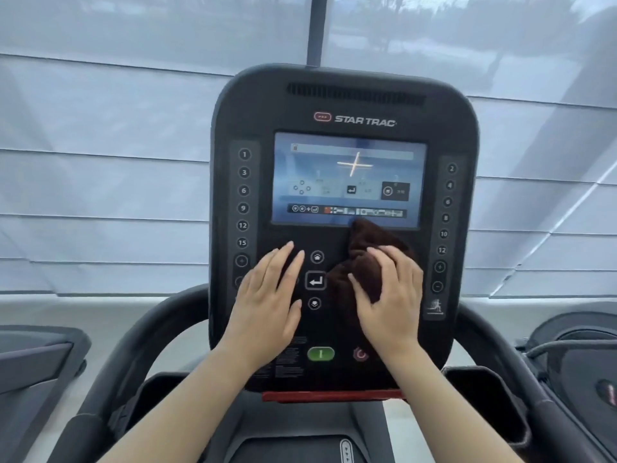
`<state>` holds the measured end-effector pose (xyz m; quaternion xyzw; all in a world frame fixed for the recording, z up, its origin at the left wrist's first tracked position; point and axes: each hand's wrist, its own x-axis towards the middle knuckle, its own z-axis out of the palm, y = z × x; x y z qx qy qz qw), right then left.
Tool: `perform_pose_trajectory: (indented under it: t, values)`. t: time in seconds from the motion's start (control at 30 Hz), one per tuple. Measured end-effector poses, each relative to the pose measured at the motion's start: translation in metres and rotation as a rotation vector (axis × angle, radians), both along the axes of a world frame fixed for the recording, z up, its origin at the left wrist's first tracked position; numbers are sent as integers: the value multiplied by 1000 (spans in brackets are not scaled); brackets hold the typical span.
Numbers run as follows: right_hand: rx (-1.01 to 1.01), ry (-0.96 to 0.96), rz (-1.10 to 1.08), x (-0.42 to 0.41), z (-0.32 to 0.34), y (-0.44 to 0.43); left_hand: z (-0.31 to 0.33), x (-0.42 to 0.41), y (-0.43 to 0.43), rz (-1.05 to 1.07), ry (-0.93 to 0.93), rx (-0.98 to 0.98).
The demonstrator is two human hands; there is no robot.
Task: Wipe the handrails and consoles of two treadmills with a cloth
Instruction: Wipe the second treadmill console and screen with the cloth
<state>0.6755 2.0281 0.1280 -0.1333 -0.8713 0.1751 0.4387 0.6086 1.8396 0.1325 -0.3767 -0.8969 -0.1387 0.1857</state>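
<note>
Indoors, a person's right hand (389,300) presses a dark brown cloth (362,259) against the lower right part of a black treadmill console (344,105), fingers spread over the bunched fabric, whose top corner touches the bottom edge of the lit screen (349,178). Left of the enter button (315,281), the left hand (267,304) lies flat and open on the panel, holding nothing. Curved handrails (157,329) flank the console's lower edge.

Right hand (389,299) presses a dark cloth (362,262) to the console (344,105) — left hand (270,302) flat beside it.
</note>
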Motion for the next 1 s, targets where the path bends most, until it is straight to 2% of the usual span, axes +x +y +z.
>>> perform_pose_trajectory:
  t: [0.2, 0.47, 0.73, 1.0]
  values:
    - [48, -48, 31, 39, -40, 23, -18, 13, 31, 62, -30, -61]
    - [-57, 22, -21, 13, 5, 58, -17, 16, 31, 122, 1, -87]
    - [44, -36, 142, 46, -45, 49, -19, 20, 37, 156, -2, -71]
    - [-10, 75, 102, 14, 14, 89, -12, 30, 66, 220, -18, -2]
